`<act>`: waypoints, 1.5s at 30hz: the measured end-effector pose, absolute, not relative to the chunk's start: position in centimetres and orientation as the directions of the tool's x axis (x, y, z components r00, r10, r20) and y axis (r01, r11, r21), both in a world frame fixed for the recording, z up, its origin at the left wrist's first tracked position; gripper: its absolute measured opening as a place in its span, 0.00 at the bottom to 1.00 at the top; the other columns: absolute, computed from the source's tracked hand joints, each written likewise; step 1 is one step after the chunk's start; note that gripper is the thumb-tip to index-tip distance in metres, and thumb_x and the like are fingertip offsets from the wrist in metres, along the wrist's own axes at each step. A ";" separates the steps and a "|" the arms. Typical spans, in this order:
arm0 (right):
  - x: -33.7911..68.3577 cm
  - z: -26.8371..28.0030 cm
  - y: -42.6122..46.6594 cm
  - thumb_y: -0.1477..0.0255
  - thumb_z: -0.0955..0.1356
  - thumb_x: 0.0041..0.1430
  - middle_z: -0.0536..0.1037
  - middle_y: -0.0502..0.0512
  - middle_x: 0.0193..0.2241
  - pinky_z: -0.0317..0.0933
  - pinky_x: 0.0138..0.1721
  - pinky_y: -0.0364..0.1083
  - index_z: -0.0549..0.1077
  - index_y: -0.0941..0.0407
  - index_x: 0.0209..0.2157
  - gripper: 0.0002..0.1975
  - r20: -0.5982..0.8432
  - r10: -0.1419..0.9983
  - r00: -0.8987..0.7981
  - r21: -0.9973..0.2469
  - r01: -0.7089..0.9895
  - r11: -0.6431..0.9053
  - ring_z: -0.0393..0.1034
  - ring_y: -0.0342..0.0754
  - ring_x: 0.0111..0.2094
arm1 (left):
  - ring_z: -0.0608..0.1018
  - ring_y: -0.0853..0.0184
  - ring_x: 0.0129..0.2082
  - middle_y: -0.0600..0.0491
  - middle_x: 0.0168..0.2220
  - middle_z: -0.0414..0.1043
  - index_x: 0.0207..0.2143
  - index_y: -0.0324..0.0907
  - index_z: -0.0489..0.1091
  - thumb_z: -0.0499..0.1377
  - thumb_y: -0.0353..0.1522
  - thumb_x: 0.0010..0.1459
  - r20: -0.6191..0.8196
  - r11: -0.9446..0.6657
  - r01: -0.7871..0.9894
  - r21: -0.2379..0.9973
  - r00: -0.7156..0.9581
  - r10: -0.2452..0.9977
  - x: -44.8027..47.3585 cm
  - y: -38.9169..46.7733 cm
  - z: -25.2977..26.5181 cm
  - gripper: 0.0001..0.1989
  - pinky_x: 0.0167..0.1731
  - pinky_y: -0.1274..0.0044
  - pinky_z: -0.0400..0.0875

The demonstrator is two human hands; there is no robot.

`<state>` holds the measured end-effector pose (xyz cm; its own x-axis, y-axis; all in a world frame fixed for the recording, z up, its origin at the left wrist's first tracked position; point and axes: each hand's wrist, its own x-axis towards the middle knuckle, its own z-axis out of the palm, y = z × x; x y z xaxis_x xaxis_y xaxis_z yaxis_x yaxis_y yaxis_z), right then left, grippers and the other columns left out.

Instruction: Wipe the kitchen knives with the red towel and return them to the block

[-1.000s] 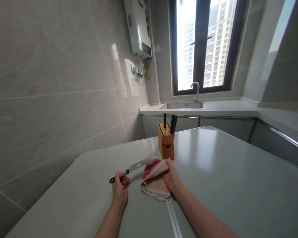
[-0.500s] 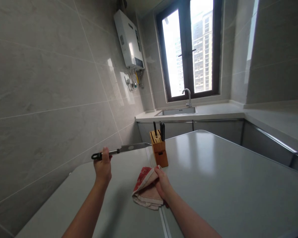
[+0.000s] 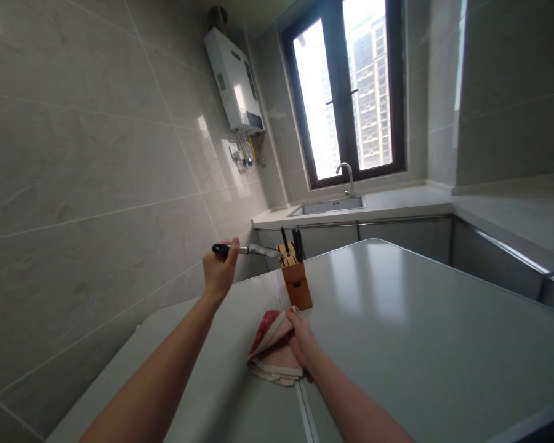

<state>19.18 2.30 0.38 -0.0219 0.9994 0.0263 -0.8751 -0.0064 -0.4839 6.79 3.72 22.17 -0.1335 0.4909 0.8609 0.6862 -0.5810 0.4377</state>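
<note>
Pointing to your right, the knife (image 3: 264, 250) is up above the bench (image 3: 397, 344), its blade reaching toward the top of the wooden block (image 3: 297, 288). Its long axis runs from side to side across your view, nearly level, dipping slightly toward the tip. The black end of the handle sticks out on the left, past your grip. In this view the tip overlaps the upper left edge of the block; you cannot tell from here whether it touches the wood or sits in a slot.

You have the fingers of your left hand (image 3: 218, 267) wrapped around the knife handle, thumb uppermost. The block stands on the bench, with black handles (image 3: 297, 243) rising out of its slotted top.

Nearer to you, just in front of the block, lies a folded red and pale cloth (image 3: 273, 362). The fingers of your right hand (image 3: 303, 339) are closed on its right side, pinching the upper corner. A pale seam (image 3: 307, 415) runs along the bench beneath the cloth.

Farther out, beyond the bench, you face a sink (image 3: 329, 207) with a curved faucet (image 3: 349, 178), under a window (image 3: 344, 101).
</note>
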 end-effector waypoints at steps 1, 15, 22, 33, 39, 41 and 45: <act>19.2 0.5 2.2 0.68 0.72 0.42 0.77 0.51 0.27 0.64 0.39 0.46 0.70 0.57 0.29 0.12 0.026 0.999 -0.023 -0.485 -0.875 -0.008 0.72 0.47 0.33 | 0.59 0.74 0.15 0.61 0.13 0.52 0.21 0.38 0.67 0.54 0.42 0.54 0.862 -0.574 0.695 0.432 -0.132 0.490 6.8 3.7 22.1 0.17 0.18 0.81 0.54; 19.2 0.7 2.2 0.69 0.71 0.42 0.78 0.51 0.27 0.64 0.37 0.45 0.70 0.57 0.30 0.11 0.010 1.000 -0.020 -0.506 -0.862 -0.012 0.72 0.46 0.31 | 0.65 0.71 0.16 0.58 0.13 0.61 0.21 0.39 0.70 0.54 0.44 0.53 0.886 -0.467 0.842 0.270 -0.027 0.464 6.6 2.7 23.1 0.18 0.21 0.80 0.56; 19.2 0.6 2.2 0.69 0.71 0.42 0.77 0.50 0.27 0.64 0.37 0.45 0.70 0.56 0.30 0.11 -0.009 1.000 -0.023 -0.522 -0.852 -0.025 0.72 0.46 0.30 | 0.67 0.69 0.18 0.55 0.14 0.62 0.19 0.40 0.69 0.52 0.45 0.54 0.867 -0.402 0.905 0.138 0.086 0.491 8.0 3.1 24.0 0.21 0.21 0.80 0.53; 19.2 0.0 2.6 0.69 0.69 0.44 0.76 0.52 0.27 0.64 0.31 0.46 0.71 0.54 0.28 0.07 -0.006 0.999 -0.034 -0.565 -0.825 -0.031 0.71 0.49 0.30 | 0.69 0.66 0.19 0.49 0.17 0.68 0.18 0.40 0.69 0.46 0.51 0.55 0.760 -0.345 0.938 0.040 0.196 0.620 11.8 4.7 26.2 0.28 0.19 0.78 0.47; 19.1 0.1 2.6 0.69 0.69 0.44 0.76 0.53 0.28 0.64 0.32 0.47 0.71 0.54 0.28 0.06 0.002 1.000 -0.027 -0.566 -0.824 -0.021 0.70 0.49 0.30 | 0.73 0.61 0.21 0.44 0.21 0.72 0.18 0.41 0.70 0.46 0.57 0.50 0.626 -0.301 0.953 -0.035 0.256 0.737 13.0 6.3 24.3 0.31 0.19 0.77 0.50; 19.0 0.0 2.7 0.69 0.69 0.45 0.76 0.53 0.28 0.64 0.34 0.48 0.71 0.54 0.28 0.06 0.018 0.999 -0.033 -0.561 -0.828 -0.017 0.70 0.50 0.31 | 0.74 0.59 0.23 0.42 0.23 0.73 0.20 0.41 0.71 0.46 0.58 0.48 0.558 -0.281 0.960 0.010 0.228 0.798 13.1 7.0 23.3 0.32 0.19 0.77 0.53; 18.9 -0.2 2.8 0.68 0.69 0.44 0.76 0.52 0.27 0.64 0.34 0.49 0.70 0.53 0.28 0.07 0.024 0.999 -0.032 -0.563 -0.826 -0.013 0.71 0.50 0.31 | 0.76 0.57 0.27 0.40 0.27 0.74 0.23 0.40 0.72 0.45 0.58 0.48 0.462 -0.245 0.962 0.119 0.165 0.872 13.3 8.4 21.4 0.32 0.21 0.76 0.58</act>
